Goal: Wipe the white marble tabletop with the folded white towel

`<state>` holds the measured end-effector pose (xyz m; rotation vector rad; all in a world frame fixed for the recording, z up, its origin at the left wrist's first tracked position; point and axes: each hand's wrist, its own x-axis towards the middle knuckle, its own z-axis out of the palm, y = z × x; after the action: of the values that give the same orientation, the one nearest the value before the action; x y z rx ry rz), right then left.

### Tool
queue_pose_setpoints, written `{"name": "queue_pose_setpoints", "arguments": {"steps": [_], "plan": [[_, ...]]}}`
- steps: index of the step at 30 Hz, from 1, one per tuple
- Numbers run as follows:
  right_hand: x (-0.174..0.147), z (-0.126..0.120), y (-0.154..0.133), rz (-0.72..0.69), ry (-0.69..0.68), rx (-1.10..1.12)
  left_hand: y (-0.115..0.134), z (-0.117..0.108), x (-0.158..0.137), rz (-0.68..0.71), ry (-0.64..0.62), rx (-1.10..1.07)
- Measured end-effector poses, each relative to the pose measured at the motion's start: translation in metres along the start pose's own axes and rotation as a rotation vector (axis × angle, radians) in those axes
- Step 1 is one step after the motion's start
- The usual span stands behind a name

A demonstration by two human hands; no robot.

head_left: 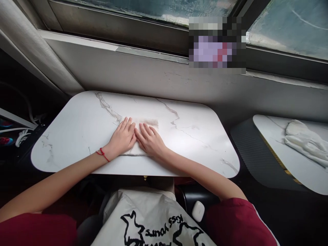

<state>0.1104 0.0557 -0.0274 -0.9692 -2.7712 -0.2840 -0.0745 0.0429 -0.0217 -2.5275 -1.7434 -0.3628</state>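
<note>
A pale folded cloth [151, 123] lies flat on the white marble-patterned table [71, 136]. My left hand [122, 136] rests palm down on the cloth's left part, fingers stretched out and pointing toward the window side. Beside it, my right hand [150, 138] lies flat on the cloth as well, its fingers extended. The two hands touch or nearly touch at the thumbs. Much of the cloth is hidden under them. A red string bracelet [103, 154] is on my left wrist.
To the right, a second white table [276, 143] bears a crumpled white cloth [306, 141]. Behind my table stands a wall [153, 75] below windows. Cables [23, 135] hang at the far left. A small white case [198, 211] lies near my right elbow.
</note>
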Motion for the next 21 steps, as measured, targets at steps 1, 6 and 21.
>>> {"name": "queue_pose_setpoints", "arguments": {"steps": [1, 6, 21], "plan": [[0.007, 0.002, 0.001, 0.024, -0.012, 0.006, -0.004, 0.0, 0.006, -0.006, -0.005, 0.0], [0.039, 0.007, 0.007, 0.145, -0.098, 0.03, -0.023, 0.006, 0.032, -0.042, -0.004, 0.004], [0.112, 0.022, 0.047, 0.204, -0.124, 0.182, -0.079, 0.017, 0.085, -0.15, 0.058, -0.078]]}}
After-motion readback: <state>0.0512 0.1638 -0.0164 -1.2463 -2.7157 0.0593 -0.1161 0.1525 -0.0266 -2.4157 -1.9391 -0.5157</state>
